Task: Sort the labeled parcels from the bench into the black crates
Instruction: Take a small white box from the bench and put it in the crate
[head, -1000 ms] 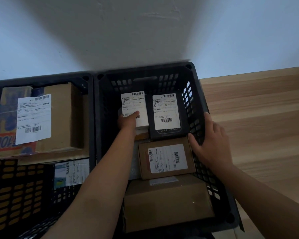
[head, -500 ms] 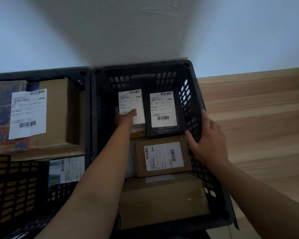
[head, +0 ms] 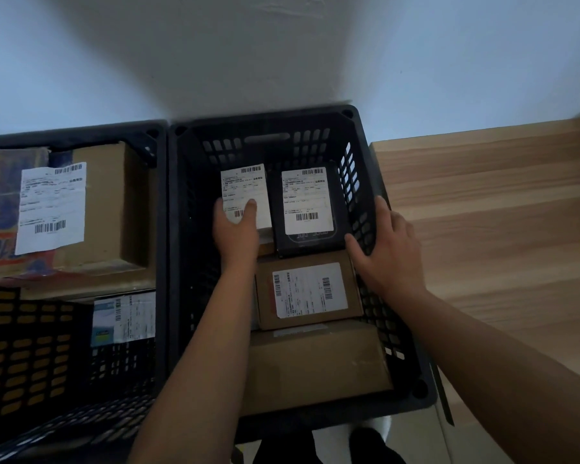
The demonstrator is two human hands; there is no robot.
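Inside the middle black crate (head: 268, 123) my left hand (head: 235, 229) grips a small white labeled parcel (head: 245, 189) at its near end, thumb on the label. Right of it lies a black labeled box (head: 310, 209). In front of that lie a small brown labeled box (head: 310, 291) and a larger plain cardboard box (head: 315, 363). My right hand (head: 387, 249) grips the crate's right wall, thumb inside, fingers over the rim.
A second black crate (head: 81, 132) on the left holds a big cardboard box (head: 91, 209) with a white label and a smaller labeled parcel (head: 124, 316). The wooden bench (head: 499, 212) runs along the right. A pale wall stands behind.
My left hand has slid a little further onto the white parcel. The view has shifted slightly; my right hand stays on the crate wall.
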